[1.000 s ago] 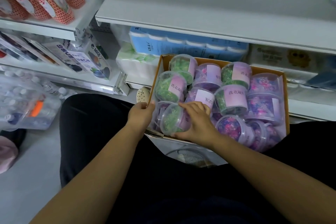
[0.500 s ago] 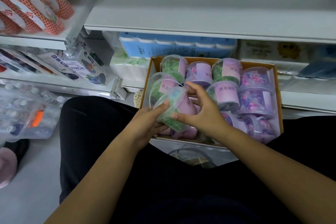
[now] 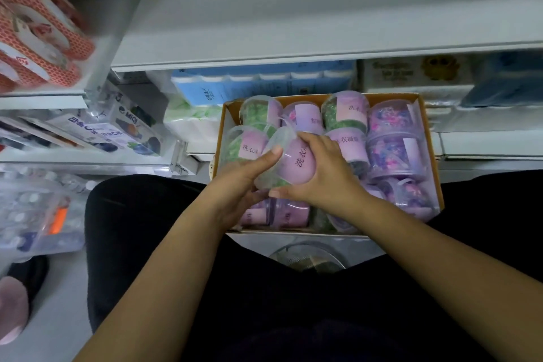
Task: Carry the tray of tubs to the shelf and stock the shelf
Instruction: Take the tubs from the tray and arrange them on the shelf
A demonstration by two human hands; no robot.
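1. Closest to the camera are two bare arms that reach forward over legs in black trousers (image 3: 164,244)
2. Down in the near left corner a pink slipper (image 3: 11,308) sits on the pale floor (image 3: 58,317)
3. The left hand (image 3: 235,185) holds one tub (image 3: 293,161) from the left; its thumb lies on the clear lid and its fingers curl under, so its grip is closed on the tub
4. The right hand (image 3: 326,173) holds the same tub from the right, with fingers bent over the purple label and the thumb below; its grip is closed on the tub too
5. The tub lies tipped on its side, with the lid to the left, and is up in the air over the near left part of the tray (image 3: 231,111)
6. The tray is a brown cardboard box just past the knees; I cannot tell what it rests on
7. The other tubs (image 3: 395,150) fill the tray, packed close, some green inside and some purple
8. Behind the tray, blue packs (image 3: 264,88) sit low down
9. Above them is the white shelf (image 3: 293,23)
10. Far left, red packs (image 3: 38,38) stand on another shelf board
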